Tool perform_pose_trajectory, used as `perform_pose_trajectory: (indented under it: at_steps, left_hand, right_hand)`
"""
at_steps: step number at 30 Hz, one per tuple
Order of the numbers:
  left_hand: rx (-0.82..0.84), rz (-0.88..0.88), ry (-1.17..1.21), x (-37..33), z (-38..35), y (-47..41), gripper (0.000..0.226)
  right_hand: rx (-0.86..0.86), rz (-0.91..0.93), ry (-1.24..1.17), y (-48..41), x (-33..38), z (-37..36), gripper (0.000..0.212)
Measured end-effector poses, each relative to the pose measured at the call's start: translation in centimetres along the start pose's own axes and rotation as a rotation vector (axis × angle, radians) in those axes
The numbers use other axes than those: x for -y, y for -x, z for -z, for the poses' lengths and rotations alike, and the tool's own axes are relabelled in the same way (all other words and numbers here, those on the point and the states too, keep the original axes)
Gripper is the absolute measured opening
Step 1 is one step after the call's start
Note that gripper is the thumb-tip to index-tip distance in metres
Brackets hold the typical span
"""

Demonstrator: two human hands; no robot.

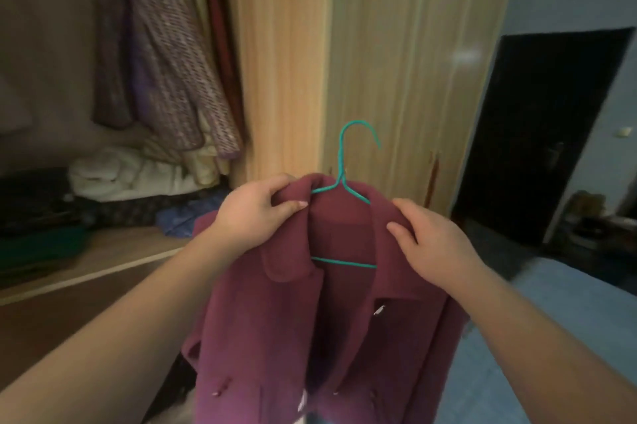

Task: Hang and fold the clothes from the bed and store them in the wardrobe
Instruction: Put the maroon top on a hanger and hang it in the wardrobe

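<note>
both hands grip maroon coat point(310, 313), seemingly hangered

— Where does the one view sit?
— On the person's head, looking forward and down, close over both forearms.
— Facing what?
— The open wardrobe point(282, 78) ahead and left, a dark doorway point(537, 133) right. Wide-angle; edges bend. No second view.

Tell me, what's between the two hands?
In the head view, the teal hanger and the coat collar lie between the left hand and right hand, which grip the coat's shoulders.
</note>
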State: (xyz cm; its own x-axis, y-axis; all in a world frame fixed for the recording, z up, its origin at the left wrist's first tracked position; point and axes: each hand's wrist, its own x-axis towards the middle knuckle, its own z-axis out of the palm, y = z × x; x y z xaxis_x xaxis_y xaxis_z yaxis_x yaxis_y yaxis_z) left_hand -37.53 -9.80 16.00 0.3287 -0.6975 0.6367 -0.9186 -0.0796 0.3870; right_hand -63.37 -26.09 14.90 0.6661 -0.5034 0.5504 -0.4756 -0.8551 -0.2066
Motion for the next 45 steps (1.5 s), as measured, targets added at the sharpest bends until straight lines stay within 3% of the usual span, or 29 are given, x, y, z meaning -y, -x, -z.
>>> perform_pose_trajectory:
  at_steps: [7, 9, 11, 13, 15, 18, 20, 23, 27, 29, 32, 34, 36, 41, 45]
  left_hand:
    - [0.093, 0.128, -0.201, 7.2, 6.1, 0.3, 0.038]
    - [0.104, 0.192, -0.379, 8.9, 7.9, 0.1, 0.042]
    - [0.003, 0.331, -0.658, 9.7, 8.9, 0.3, 0.053]
    - [-0.17, 0.424, -0.737, 9.6, 8.8, 1.0, 0.053]
    - [-0.302, 0.401, -0.6, 9.5, 7.8, 1.9, 0.033]
    - [-0.25, 0.514, -0.281, 8.9, 6.3, 2.3, 0.009]
    - [-0.234, 0.713, 0.128, 8.1, 5.8, 1.7, 0.01]
    - [-0.399, 0.898, 0.695, 7.7, 6.2, 0.5, 0.025]
    - [-0.503, 1.087, 0.543, 9.2, 7.4, 0.0, 0.039]
    - [-0.592, 1.137, 0.505, 10.4, 8.1, 0.4, 0.032]
    - [-0.587, 1.177, 0.409, 11.2, 10.2, 1.7, 0.03]
    - [-0.555, 1.155, 0.429, 11.3, 12.2, 2.3, 0.037]
    - [-0.484, 1.128, 0.367, 11.4, 14.4, 2.5, 0.039]
    - [-0.241, 1.07, -0.053, 11.3, 18.4, 2.1, 0.054]
    - [-0.037, 0.925, -0.357, 12.3, 21.0, 2.2, 0.024]
  right_hand:
    - [-0.179, 0.138, -0.11, -7.3, 7.1, -7.6, 0.027]
    - [-0.208, 0.156, -0.146, -9.3, 8.9, -9.4, 0.024]
    - [-0.223, 0.171, -0.183, -11.2, 10.8, -11.1, 0.023]
    - [-0.208, 0.16, -0.257, -13.1, 12.8, -12.8, 0.024]
    - [-0.183, 0.144, -0.337, -14.7, 14.5, -14.3, 0.025]
    - [-0.125, 0.164, -0.442, -16.7, 17.2, -16.3, 0.026]
    - [-0.055, 0.18, -0.544, -17.6, 19.3, -17.2, 0.03]
    - [0.11, 0.208, -0.719, -17.1, 22.2, -17.9, 0.036]
    - [0.276, 0.314, -0.896, -14.3, 25.0, -19.1, 0.036]
    - [0.339, 0.403, -0.981, -13.1, 26.2, -19.7, 0.041]
    - [0.535, 0.526, -1.161, -12.4, 27.1, -20.2, 0.044]
    - [0.647, 0.576, -1.22, -13.5, 27.4, -20.3, 0.034]
    - [0.609, 0.604, -1.242, -15.6, 27.6, -20.4, 0.018]
    - [0.234, 0.551, -1.218, -21.7, 28.5, -20.6, 0.022]
    - [-0.028, 0.705, -1.072, -26.6, 29.9, -20.1, 0.025]
